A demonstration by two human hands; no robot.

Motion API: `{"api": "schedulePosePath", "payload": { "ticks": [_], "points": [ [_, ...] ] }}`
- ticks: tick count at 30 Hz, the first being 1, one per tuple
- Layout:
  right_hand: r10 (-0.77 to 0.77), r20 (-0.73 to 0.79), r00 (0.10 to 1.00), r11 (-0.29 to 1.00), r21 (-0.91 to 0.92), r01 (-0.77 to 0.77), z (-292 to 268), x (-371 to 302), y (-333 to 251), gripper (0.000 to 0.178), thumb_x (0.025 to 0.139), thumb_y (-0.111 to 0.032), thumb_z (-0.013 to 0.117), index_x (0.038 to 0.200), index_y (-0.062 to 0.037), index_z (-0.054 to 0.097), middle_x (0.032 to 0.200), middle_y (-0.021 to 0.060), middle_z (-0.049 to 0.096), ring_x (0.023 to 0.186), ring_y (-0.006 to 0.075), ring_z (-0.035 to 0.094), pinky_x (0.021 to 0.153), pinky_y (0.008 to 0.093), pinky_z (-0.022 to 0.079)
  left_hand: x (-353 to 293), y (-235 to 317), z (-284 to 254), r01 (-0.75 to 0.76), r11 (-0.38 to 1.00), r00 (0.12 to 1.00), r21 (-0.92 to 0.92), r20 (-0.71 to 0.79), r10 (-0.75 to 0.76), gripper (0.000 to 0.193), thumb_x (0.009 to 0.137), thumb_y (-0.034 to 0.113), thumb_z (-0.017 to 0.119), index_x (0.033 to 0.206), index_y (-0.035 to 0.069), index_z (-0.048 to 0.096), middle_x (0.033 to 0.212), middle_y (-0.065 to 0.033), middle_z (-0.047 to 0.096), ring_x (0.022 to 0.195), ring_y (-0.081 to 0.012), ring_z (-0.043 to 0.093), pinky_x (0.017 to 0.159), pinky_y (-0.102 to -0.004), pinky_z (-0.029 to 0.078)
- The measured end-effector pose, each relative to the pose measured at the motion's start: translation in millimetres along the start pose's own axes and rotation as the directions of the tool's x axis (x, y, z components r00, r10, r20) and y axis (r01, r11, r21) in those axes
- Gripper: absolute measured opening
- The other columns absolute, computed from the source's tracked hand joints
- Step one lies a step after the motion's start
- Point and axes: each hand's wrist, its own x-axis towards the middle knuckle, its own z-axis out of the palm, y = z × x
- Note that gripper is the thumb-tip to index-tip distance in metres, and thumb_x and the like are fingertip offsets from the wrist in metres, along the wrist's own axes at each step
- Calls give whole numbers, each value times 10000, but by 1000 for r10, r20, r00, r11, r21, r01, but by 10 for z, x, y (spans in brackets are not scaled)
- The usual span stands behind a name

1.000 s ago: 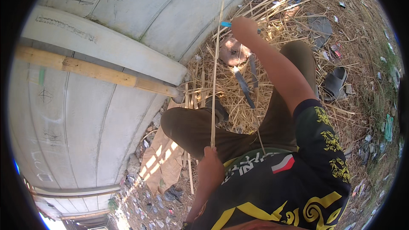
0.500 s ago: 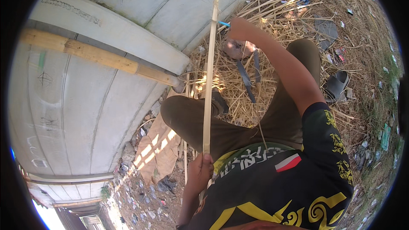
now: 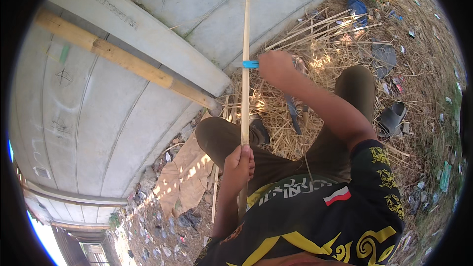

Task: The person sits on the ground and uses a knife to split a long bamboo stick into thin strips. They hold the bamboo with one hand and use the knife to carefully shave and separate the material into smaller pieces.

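A long, pale bamboo strip (image 3: 246, 103) stretches away from my body, its far end in front of the wall. My left hand (image 3: 239, 165) is closed around the near part, thumb along the top. Further up, my right hand (image 3: 277, 71) grips a small light-blue tool (image 3: 250, 64) that lies across the strip; its exact kind is hidden by the fingers. Below my right forearm, a dark flat blade (image 3: 292, 113) rests on the shavings between my legs.
Concrete panels (image 3: 113, 133) with a bamboo pole (image 3: 123, 61) stand at left. Split strips (image 3: 315, 29) and a blue plastic bag (image 3: 357, 10) lie at the far right. A grey sandal (image 3: 392, 119) sits beside my right leg, and a brown sheet (image 3: 180, 182) left of me.
My right hand has drawn the blue tool toward me along the strip. My left hand appears higher in the picture, still on the strip, and the whole view has shifted slightly.
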Motion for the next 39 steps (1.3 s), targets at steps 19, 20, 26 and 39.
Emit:
{"api": "schedulePosePath", "payload": {
  "ticks": [19,20,26,39],
  "points": [
    [468,-157,870,623,757,-199,-398,182,566,485,952,-348,617,630,1,520,514,63,444,492,174,389,511,400,339,460,127,-437,-219,975,976,-47,8,220,328,1091,361,435,949,73,501,663,14,435,540,-59,427,460,-212,374],
    [467,-101,878,572,792,-213,-399,183,562,478,949,-352,625,632,-11,514,519,44,438,493,160,377,509,391,335,573,217,-501,-290,957,956,-22,-38,289,324,1091,357,432,950,73,499,664,15,436,539,-60,426,461,-213,376],
    [207,196,959,271,930,-248,-549,151,295,360,911,-286,724,701,-113,489,548,-59,413,458,57,339,436,277,271,1211,808,-771,-551,827,785,113,-265,559,311,1095,345,411,952,80,490,689,20,452,559,-62,431,473,-220,390],
    [-43,138,989,688,722,-71,-684,-96,-233,303,903,-286,701,771,-39,586,534,49,544,462,184,549,480,337,420,1799,1487,-504,-789,592,591,-164,-466,658,321,1092,384,419,997,92,514,746,2,475,626,-102,460,571,-257,422]
  ]
}}
